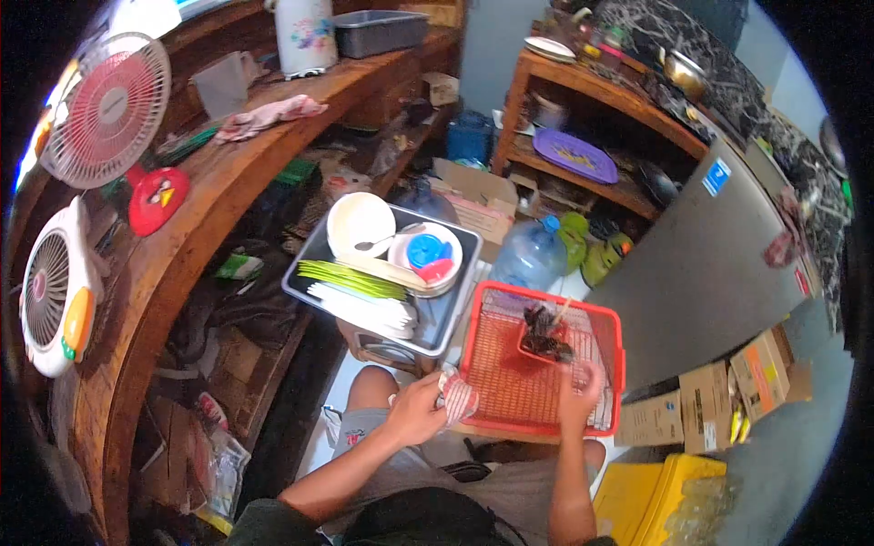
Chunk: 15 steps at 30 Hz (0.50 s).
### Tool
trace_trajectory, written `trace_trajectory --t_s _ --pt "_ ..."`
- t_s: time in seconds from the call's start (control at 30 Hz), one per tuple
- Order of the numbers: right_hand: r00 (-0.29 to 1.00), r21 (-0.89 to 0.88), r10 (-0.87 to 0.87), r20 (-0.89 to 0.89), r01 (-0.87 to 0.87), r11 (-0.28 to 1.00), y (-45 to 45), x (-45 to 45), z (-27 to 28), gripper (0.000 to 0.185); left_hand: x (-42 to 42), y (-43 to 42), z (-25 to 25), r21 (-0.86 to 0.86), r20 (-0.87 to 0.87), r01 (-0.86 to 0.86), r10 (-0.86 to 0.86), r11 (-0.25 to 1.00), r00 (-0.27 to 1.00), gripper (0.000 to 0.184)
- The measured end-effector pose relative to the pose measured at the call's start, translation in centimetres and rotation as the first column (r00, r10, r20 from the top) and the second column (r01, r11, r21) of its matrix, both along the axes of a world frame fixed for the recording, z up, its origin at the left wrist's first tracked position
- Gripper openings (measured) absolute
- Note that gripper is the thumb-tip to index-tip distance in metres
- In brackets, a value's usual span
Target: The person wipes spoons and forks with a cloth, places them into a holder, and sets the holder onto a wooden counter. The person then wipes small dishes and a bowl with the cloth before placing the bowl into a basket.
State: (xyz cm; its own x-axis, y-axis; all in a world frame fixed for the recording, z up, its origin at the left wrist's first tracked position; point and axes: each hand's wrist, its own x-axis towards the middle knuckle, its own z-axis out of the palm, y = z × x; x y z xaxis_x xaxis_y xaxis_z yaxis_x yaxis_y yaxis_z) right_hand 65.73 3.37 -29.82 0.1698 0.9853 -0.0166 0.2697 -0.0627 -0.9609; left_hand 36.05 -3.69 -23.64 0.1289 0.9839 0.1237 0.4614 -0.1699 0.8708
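My left hand [417, 411] is closed round a bunched red-and-white striped cloth [458, 400], just beside the near left edge of a red plastic basket [481, 355]. Over the right part of that basket is my right hand [580, 387]; its fingers are smeared by motion, so I cannot make out whether they hold anything. A small red holder inside the basket bears dark utensils [546, 341] and a light wooden stick [563, 311], just beyond my right fingers. To the left, a grey tub [443, 338] holds white bowls [360, 224], green plates [350, 276] and white plates [360, 311].
A silver fridge [701, 264] stands at the right, with cardboard boxes [655, 420] and a yellow crate [628, 496] nearer me. Beyond the basket is a blue water jug [528, 255]. A curved wooden counter [182, 241] with two fans runs along the left.
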Motion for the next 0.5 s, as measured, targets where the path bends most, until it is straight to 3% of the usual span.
trace_trajectory --t_s 0.03,0.07,0.1,0.17,0.2,0.27,0.3,0.33,0.4,0.43,0.47,0.5 --pt "0.995 0.305 -0.097 0.026 0.084 0.949 -1.4 -1.5 0.2 0.049 -0.5 0.0 1.5 0.038 0.045 -0.002 0.000 0.999 0.999 0.036" --pt "0.982 0.578 -0.191 0.011 0.150 0.802 -2.3 -3.2 0.8 0.035 -1.1 0.0 2.5 0.073 0.087 -0.009 0.003 0.997 0.996 0.036" --pt "0.986 0.574 -0.166 0.004 0.134 0.808 -2.7 -5.5 2.9 0.035 -1.3 0.0 3.0 0.085 0.051 -0.058 0.054 0.995 0.997 0.035" --pt "0.979 0.229 0.148 0.138 -0.177 0.957 -3.3 -9.4 6.9 0.028 -1.6 0.8 5.5 0.099 0.027 -0.050 0.048 0.994 0.998 0.037" --pt "0.978 0.229 0.157 0.136 -0.185 0.956 -3.3 -9.4 6.4 0.028 -1.5 1.3 6.5 0.126 0.018 -0.035 0.033 0.991 0.999 0.039" --pt "0.940 0.101 0.334 0.071 -0.340 0.935 -2.7 -9.8 4.8 0.033 -1.5 1.8 6.8 0.198 -0.004 -0.034 0.035 0.980 0.999 0.042" --pt "0.888 0.169 0.458 0.044 -0.458 0.873 -3.5 -10.2 4.9 0.042 -1.3 1.9 7.2 0.267 0.068 -0.004 -0.014 0.964 0.998 0.042" --pt "0.880 0.174 0.474 0.043 -0.474 0.863 -4.1 -11.1 4.5 0.042 -1.1 1.8 8.0 0.332 0.139 0.025 -0.075 0.943 0.988 0.043" --pt "0.773 0.360 0.586 -0.245 -0.488 0.795 -6.2 -12.6 3.6 0.055 -1.2 1.3 8.4 0.354 0.089 0.027 -0.063 0.935 0.994 0.044" --pt "0.756 0.282 0.600 -0.263 -0.534 0.797 -6.3 -13.1 3.8 0.059 -1.4 1.4 7.6 0.415 -0.018 0.074 -0.073 0.907 0.997 0.040" --pt "0.746 0.279 0.612 -0.264 -0.548 0.789 -6.2 -13.1 3.5 0.059 -1.7 1.4 7.2 0.471 -0.128 0.129 -0.077 0.872 0.989 0.037" --pt "0.782 0.286 0.623 -0.021 -0.592 0.753 -5.8 -13.0 3.1 0.058 -2.3 0.7 7.5 0.429 -0.180 0.164 -0.094 0.888 0.979 0.036"
